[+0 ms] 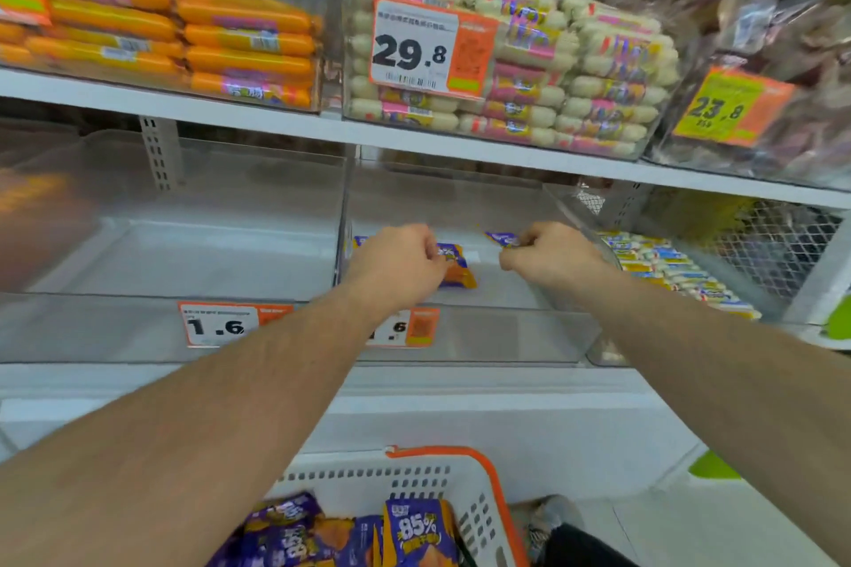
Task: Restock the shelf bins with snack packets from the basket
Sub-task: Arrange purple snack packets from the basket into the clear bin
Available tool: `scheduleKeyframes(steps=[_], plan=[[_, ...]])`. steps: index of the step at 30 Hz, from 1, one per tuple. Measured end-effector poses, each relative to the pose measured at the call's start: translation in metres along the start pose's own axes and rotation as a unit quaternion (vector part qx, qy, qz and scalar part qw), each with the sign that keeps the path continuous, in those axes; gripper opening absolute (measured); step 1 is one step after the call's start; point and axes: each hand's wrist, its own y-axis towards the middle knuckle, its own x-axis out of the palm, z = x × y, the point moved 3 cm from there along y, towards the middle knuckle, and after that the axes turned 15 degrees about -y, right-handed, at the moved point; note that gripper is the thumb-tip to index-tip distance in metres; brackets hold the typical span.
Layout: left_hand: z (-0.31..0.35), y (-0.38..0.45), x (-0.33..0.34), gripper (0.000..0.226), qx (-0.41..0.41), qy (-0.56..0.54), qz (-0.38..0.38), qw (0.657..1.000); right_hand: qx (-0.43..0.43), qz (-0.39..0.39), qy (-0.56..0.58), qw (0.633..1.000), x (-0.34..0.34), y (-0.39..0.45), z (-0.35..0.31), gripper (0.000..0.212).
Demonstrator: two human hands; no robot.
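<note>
Your left hand (398, 260) is curled, its fingers pinching the top of a purple-and-orange snack packet (456, 267) that lies on the floor of the clear middle bin (483, 336) on the lower shelf. Your right hand (548, 253) is also curled, its fingertips pinching a second purple packet (502, 238) held just above the floor of the same bin, a little apart from the first. Another packet edge (360, 241) peeks out behind your left hand. The bin to the left (138, 327) carries a 1.6 price tag (221, 325); the one to the right holds small blue-and-yellow packets (667, 267). Below your forearms sits the white basket with an orange rim (488, 479), with more purple packets marked 85% (414, 529) lying in it.
</note>
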Motion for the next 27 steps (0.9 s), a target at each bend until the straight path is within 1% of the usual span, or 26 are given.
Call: scheduleKeyframes(steps=[2,4,6,8,10,12,14,16,18,19,21,23,25,27], plan=[[-0.013,0.010,0.010,0.017,-0.040,0.025,-0.052,0.998,-0.007,-0.034,-0.078,0.996,0.012,0.021,0.003,0.041],[-0.021,0.014,0.015,0.020,-0.073,0.009,-0.087,0.993,-0.023,-0.046,-0.165,0.985,0.024,0.036,-0.001,0.046],[-0.026,0.018,0.017,0.016,-0.102,-0.010,-0.114,0.988,-0.041,-0.072,-0.201,0.976,0.039,0.050,-0.008,0.052],[-0.032,0.020,0.019,0.013,-0.133,-0.018,-0.125,0.983,-0.052,-0.099,-0.230,0.967,0.054,0.066,-0.015,0.058],[-0.037,0.024,0.024,0.018,-0.143,0.002,-0.147,0.979,-0.058,-0.116,-0.271,0.954,0.070,0.085,-0.016,0.062],[-0.041,0.027,0.027,0.025,-0.143,0.019,-0.167,0.975,-0.086,-0.157,-0.311,0.933,0.085,0.095,-0.016,0.055],[-0.042,0.028,0.028,0.025,-0.140,0.025,-0.181,0.973,-0.110,-0.194,-0.320,0.921,0.090,0.091,-0.020,0.045],[-0.043,0.028,0.029,0.021,-0.139,0.029,-0.193,0.971,-0.125,-0.207,-0.303,0.922,0.089,0.090,-0.025,0.044],[-0.042,0.028,0.030,0.021,-0.136,0.035,-0.201,0.969,-0.134,-0.220,-0.347,0.902,0.088,0.091,-0.028,0.038],[-0.041,0.027,0.030,0.021,-0.136,0.041,-0.204,0.969,-0.140,-0.219,-0.375,0.890,0.086,0.090,-0.030,0.038],[-0.038,0.025,0.028,0.020,-0.136,0.051,-0.211,0.967,-0.146,-0.234,-0.396,0.876,0.088,0.089,-0.029,0.039],[-0.036,0.024,0.028,0.020,-0.135,0.055,-0.212,0.966,-0.156,-0.242,-0.384,0.877,0.093,0.093,-0.024,0.038],[-0.037,0.024,0.029,0.023,-0.127,0.064,-0.210,0.967,-0.159,-0.236,-0.363,0.887,0.095,0.098,-0.024,0.032],[-0.038,0.026,0.030,0.024,-0.123,0.076,-0.213,0.966,-0.156,-0.249,-0.347,0.891,0.095,0.102,-0.027,0.025]])
